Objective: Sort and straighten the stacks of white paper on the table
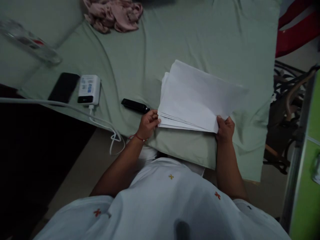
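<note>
A stack of white paper sheets (195,96) rests on a bed covered by a pale green sheet (205,40). My left hand (148,124) grips the stack's near left corner; a red thread circles that wrist. My right hand (225,127) holds the near right corner, with the top sheet lifted slightly and blurred at its far right edge. Just left of my left hand a small black device (135,105) lies on the bed.
A white power bank (88,89) with a white cable (105,125) and a black phone (64,87) lie at the bed's left edge. Pink cloth (113,14) is bunched at the far side. A clear plastic bottle (30,43) is at left, chairs (287,110) at right.
</note>
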A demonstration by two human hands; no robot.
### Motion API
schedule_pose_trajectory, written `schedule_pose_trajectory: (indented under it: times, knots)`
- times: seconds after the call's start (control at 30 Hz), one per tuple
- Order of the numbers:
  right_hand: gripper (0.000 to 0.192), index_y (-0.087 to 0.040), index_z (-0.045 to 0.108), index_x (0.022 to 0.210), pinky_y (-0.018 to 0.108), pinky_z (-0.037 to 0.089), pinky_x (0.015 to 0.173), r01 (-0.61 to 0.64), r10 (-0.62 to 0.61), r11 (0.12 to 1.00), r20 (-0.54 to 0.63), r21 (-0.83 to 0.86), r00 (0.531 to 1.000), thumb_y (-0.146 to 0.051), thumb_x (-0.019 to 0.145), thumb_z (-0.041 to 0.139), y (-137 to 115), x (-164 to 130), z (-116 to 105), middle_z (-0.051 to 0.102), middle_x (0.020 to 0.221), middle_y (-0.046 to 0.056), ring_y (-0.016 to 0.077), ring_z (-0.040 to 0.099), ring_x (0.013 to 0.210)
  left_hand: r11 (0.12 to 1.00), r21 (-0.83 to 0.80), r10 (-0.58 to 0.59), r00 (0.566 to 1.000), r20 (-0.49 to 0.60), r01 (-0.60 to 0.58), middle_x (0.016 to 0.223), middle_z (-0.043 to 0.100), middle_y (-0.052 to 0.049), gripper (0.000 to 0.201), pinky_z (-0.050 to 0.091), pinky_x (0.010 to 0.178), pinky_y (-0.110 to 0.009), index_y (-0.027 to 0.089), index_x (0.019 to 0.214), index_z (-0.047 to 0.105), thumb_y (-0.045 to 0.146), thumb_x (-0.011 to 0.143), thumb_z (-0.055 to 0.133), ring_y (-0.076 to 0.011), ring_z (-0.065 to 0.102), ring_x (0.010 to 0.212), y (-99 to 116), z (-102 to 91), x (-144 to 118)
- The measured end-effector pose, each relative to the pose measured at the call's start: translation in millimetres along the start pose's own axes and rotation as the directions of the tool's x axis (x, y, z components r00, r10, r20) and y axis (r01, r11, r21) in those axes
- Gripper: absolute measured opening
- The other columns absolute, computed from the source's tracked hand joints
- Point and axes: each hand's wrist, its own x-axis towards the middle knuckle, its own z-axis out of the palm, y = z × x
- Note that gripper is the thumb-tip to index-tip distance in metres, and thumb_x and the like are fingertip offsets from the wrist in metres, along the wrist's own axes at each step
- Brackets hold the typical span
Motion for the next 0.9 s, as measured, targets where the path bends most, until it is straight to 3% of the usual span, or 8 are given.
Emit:
schedule_pose_trajectory:
  times: [0.17,0.37,0.57,0.77,0.9]
  knots:
    - [0.039,-0.023,0.069,0.104,0.037,0.058,0.09,0.028,-0.029,1.0,-0.022,-0.003,0.999,-0.05,0.078,0.078,-4,-1,3,0.073,0.104,0.004,0.0184,0.068,0.093,1.0,0.026,-0.012,0.998,-0.065,0.014,0.068,0.061,0.008,0.056,0.041,0.044,-0.017,0.023,0.109,0.053,0.021,0.062,0.083,-0.0073,0.05,0.049,-3,0.6,3]
    - [0.044,-0.024,0.071,0.109,0.039,0.058,0.088,-0.079,0.088,0.995,0.158,-0.06,0.984,-0.053,0.078,0.079,-9,1,-10,0.076,0.105,0.005,0.0235,0.07,0.103,0.998,0.056,-0.017,0.997,-0.077,0.022,0.066,0.057,0.01,0.054,0.041,0.044,-0.017,0.025,0.109,0.046,0.018,0.065,0.077,-0.0073,0.049,0.048,-4,1.6,6]
    - [0.044,-0.023,0.072,0.109,0.04,0.059,0.088,-0.168,0.176,0.984,0.217,-0.053,0.96,-0.049,0.075,0.082,-15,2,-25,0.078,0.101,0.004,0.0249,0.072,0.103,0.995,0.074,-0.066,0.997,-0.04,0.068,0.07,0.062,0.009,0.051,0.034,0.041,-0.017,0.024,0.109,0.048,0.016,0.064,0.071,-0.0066,0.05,0.045,1,2.8,5]
    - [0.041,-0.023,0.072,0.106,0.041,0.059,0.09,-0.16,0.171,0.985,0.208,-0.071,0.963,-0.048,0.076,0.081,-17,2,-33,0.077,0.101,0.006,0.0257,0.071,0.106,0.996,0.071,-0.05,0.999,0.008,0.05,0.069,0.062,0.008,0.044,0.034,0.042,-0.018,0.022,0.103,0.054,0.018,0.064,0.074,-0.0066,0.05,0.046,2,3.2,5]
    - [0.042,-0.025,0.072,0.107,0.04,0.058,0.09,-0.121,0.13,0.991,0.172,-0.06,0.976,-0.05,0.074,0.081,-15,5,-35,0.077,0.104,0.004,0.0243,0.071,0.104,0.999,0.025,-0.041,0.999,-0.017,0.041,0.074,0.066,0.006,0.054,0.038,0.048,-0.019,0.022,0.111,0.055,0.018,0.062,0.077,-0.0082,0.053,0.053,3,2.1,3]
